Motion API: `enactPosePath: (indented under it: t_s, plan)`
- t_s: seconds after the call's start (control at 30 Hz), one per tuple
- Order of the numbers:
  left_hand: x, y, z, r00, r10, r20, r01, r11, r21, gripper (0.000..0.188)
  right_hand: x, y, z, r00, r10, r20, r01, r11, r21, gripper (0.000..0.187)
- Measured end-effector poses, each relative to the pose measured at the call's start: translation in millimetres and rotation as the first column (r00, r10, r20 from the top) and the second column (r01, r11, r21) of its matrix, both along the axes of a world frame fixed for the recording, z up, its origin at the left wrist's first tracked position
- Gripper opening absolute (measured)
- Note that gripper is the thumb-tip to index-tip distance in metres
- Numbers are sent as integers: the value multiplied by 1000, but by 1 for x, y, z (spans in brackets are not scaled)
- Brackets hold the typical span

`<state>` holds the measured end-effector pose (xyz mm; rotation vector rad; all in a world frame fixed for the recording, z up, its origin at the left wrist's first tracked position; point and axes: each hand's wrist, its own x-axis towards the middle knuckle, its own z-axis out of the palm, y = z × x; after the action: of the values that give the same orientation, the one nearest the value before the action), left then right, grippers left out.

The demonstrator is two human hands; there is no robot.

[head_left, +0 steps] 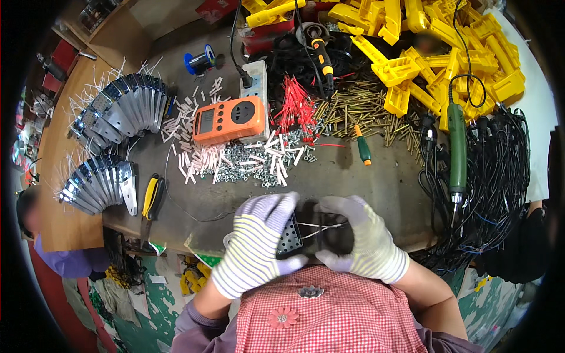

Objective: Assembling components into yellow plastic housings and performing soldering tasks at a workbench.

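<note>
My left hand (259, 241), in a striped glove, is closed round a dark perforated metal plate (290, 237) at the table's front edge. Two white wires (318, 226) run from the plate toward my right hand (368, 241). That hand, gloved alike, has its fingers and thumb curved about something dark and blurred that I cannot make out. Yellow-handled pliers (153, 197) lie left of my hands. Beyond them are an orange meter (229, 119), white sleeves and nuts (241, 162), and a small green-handled screwdriver (362, 148).
Fanned stacks of shiny metal plates (126, 106) with white wires stand at left. Red-tipped parts (296, 106), long brass screws (365, 106) and yellow plastic housings (441, 53) fill the back. At right a green electric screwdriver (457, 147) hangs beside heaped black cables (494, 176).
</note>
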<state>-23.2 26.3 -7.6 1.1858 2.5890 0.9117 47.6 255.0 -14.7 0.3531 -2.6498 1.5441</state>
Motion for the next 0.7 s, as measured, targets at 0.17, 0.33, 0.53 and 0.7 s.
enactPosePath:
  t_s: [0.17,0.33,0.53,0.7]
  plan:
    - [3,-10,-4,993,-58,106,66,995,-70,105,-9,-5,-8,971,125,202,-100,986,-131,54]
    - [5,7,-19,994,-104,23,102,994,48,107,1,5,-9,972,194,135,-216,960,179,27]
    - [4,11,-15,996,-93,1,93,994,56,99,-55,76,29,938,-155,-311,291,840,459,11]
    - [8,12,-19,998,-57,12,57,998,-21,99,-171,107,31,812,-319,-489,559,186,808,33]
